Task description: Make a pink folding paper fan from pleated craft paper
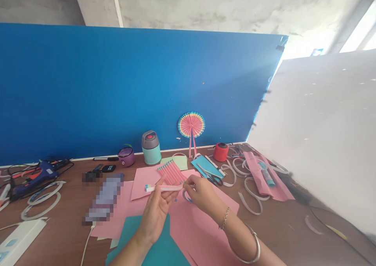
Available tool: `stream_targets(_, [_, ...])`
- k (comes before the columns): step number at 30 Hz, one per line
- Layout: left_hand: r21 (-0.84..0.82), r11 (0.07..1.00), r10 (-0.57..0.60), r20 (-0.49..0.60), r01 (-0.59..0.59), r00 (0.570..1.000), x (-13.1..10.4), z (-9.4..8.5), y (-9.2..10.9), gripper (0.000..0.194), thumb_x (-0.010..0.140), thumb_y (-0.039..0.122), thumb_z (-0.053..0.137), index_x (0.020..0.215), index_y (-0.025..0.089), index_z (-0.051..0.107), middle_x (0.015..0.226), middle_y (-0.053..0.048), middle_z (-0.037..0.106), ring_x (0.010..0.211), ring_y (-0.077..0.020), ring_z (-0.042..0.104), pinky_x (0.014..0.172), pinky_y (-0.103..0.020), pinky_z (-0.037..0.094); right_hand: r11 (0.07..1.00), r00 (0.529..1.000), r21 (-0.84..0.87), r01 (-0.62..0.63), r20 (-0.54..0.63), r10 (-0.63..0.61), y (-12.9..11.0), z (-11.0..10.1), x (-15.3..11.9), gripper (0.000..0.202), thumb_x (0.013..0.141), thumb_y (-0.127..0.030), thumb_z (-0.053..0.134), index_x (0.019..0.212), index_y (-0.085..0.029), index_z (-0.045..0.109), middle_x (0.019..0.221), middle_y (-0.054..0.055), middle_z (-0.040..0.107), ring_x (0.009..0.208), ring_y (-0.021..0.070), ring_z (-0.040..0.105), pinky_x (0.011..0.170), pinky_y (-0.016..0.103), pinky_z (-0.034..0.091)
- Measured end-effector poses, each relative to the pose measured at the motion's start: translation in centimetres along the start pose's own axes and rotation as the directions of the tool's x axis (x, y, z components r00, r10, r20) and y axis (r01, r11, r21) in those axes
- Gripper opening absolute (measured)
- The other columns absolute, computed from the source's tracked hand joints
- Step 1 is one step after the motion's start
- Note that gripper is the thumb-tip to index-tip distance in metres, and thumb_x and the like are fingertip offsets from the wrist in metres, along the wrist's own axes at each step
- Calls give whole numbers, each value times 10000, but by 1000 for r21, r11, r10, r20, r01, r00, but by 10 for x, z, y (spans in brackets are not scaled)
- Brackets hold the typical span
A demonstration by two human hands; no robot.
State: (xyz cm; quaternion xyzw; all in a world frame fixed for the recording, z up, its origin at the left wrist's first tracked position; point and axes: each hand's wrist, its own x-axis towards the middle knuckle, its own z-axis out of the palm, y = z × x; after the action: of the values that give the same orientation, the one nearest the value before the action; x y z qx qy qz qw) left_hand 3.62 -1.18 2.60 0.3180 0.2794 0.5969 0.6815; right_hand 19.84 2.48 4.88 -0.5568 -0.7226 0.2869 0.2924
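Observation:
A pleated pink paper (172, 172) with teal-tipped folds spreads from my left hand toward my right. Its near edge is a flat folded band (164, 188) with a white, blue and yellow end. My left hand (157, 211) is palm up, thumb pressed on this band, fingers beneath it. At the band's right end, my right hand (201, 193) pinches a thin white strip (185, 196), which curls below the fingertips; the pinch itself is partly hidden. Under both hands lie pink paper sheets (202, 230) and a teal sheet (161, 242).
Behind stand a round paper fan (191, 125), a teal flask (151, 150), a purple cup (126, 157) and a red round container (221, 152). Scissors (213, 177) lie on blue paper. Curled white strips (251, 195) lie right; a glue gun (41, 176) and power strip (22, 240) left.

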Motion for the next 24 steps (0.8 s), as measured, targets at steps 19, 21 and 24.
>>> stream_targets(19, [354,935,23,-102,14,995,6,-14,-19,440,819,454,584,1205,243,599,1395,-45,460,1345,-251,310,1122,-410,228,990,996,104,91,-14,-90,-13,12,-10,163,831,-207,436,707,-192,541,726,6,679,701,146,617,580,223,384])
stream_targets(21, [384,923,75,-151,-11,986,6,-14,-20,415,818,470,578,1169,253,625,1440,-26,397,1361,-253,273,1125,-400,221,989,995,113,96,-18,-94,-14,13,-10,167,831,-212,441,705,-191,548,724,9,679,708,150,621,592,226,392])
stream_targets(24, [428,902,148,-183,-57,972,6,-13,-19,396,812,487,577,1106,236,664,1428,-32,418,1343,-265,309,1116,-405,246,984,996,160,82,3,-84,-14,12,-9,168,825,-223,455,698,-189,559,728,12,685,683,143,623,596,225,403])
